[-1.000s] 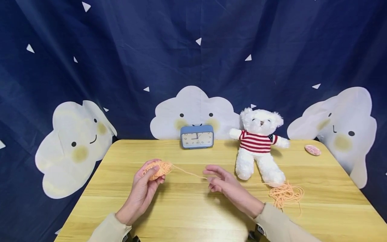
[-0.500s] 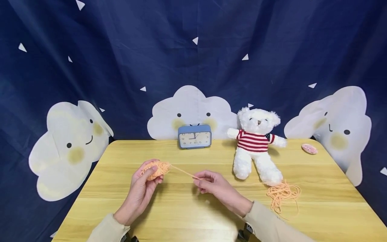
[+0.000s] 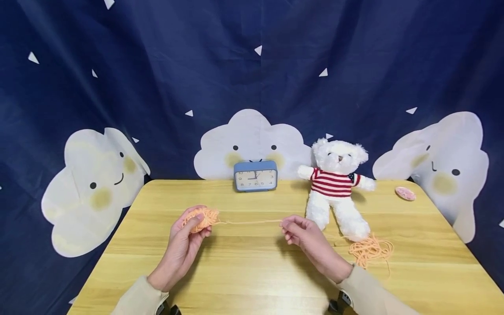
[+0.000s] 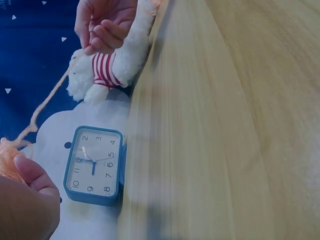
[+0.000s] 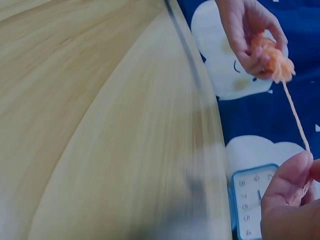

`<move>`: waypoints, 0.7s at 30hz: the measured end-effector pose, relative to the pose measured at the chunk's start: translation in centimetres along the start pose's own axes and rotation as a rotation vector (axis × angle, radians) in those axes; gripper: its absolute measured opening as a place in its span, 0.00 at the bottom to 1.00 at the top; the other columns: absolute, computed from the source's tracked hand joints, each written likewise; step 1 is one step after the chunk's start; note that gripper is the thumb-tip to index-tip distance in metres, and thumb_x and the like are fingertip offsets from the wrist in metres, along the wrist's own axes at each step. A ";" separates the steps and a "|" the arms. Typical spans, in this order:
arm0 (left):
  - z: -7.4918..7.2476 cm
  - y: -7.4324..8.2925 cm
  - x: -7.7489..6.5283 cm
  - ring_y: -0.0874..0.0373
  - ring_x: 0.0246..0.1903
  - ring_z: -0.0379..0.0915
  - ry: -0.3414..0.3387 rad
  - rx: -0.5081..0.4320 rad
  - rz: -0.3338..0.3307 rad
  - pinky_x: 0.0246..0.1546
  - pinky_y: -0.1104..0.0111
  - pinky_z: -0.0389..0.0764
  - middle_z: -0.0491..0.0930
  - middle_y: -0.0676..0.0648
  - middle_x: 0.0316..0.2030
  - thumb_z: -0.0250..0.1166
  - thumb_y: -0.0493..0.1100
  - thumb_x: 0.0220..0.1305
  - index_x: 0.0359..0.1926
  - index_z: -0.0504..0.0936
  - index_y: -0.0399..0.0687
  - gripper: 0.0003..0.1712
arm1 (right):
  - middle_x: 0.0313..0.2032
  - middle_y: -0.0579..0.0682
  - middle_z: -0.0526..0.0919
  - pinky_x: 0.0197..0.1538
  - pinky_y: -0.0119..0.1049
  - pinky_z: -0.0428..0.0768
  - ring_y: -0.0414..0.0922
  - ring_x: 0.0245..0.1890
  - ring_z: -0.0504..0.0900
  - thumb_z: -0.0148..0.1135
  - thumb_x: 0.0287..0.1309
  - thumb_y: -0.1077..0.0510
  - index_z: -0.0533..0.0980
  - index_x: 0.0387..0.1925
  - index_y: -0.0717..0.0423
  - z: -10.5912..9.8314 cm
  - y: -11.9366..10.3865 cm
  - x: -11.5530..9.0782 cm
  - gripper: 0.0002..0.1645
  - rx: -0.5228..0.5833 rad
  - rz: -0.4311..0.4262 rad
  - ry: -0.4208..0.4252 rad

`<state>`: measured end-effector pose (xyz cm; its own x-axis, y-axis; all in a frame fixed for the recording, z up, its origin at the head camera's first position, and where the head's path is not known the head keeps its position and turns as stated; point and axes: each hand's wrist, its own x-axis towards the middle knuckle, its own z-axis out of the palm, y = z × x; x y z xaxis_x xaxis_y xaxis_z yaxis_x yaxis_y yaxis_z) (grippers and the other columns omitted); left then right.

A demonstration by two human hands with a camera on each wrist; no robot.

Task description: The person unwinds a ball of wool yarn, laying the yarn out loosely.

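My left hand (image 3: 185, 245) grips a small bundle of peach yarn (image 3: 206, 218), thumb laid across it, above the left middle of the table. From the bundle a strand of yarn (image 3: 252, 222) runs nearly level to my right hand (image 3: 311, 243), which pinches it between thumb and forefinger. In the right wrist view the strand (image 5: 295, 115) looks straight between bundle and fingertips; the left wrist view shows a slight kink in the strand (image 4: 34, 125) near the bundle. A loose tangle of the same yarn (image 3: 370, 250) lies on the table to the right.
A white teddy bear (image 3: 339, 188) in a striped sweater sits behind my right hand, one foot by the tangle. A blue alarm clock (image 3: 255, 176) stands at the back of the wooden table (image 3: 252, 280). A small pink oval item (image 3: 405, 193) lies at the back right corner.
My right hand first moved left and closed on the strand near the bundle, then drew away to the right with it. The left hand has stayed nearly still, holding the bundle.
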<state>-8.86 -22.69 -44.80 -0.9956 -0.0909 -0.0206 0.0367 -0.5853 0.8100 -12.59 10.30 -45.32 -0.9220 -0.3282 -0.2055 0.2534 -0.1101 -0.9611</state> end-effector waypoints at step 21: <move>-0.3 0.1 -0.2 0.54 0.35 0.80 0.016 0.003 0.002 0.34 0.71 0.84 0.78 0.39 0.48 0.58 0.30 0.82 0.59 0.79 0.37 0.11 | 0.36 0.49 0.84 0.35 0.28 0.83 0.38 0.32 0.80 0.58 0.81 0.64 0.84 0.44 0.61 -7.1 -1.2 -4.7 0.09 0.133 -0.152 0.227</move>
<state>-8.59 -22.96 -44.88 -0.9941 -0.1044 -0.0285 0.0379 -0.5826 0.8119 -10.66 18.65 -44.48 -0.9903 -0.0817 -0.1120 0.1301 -0.2690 -0.9543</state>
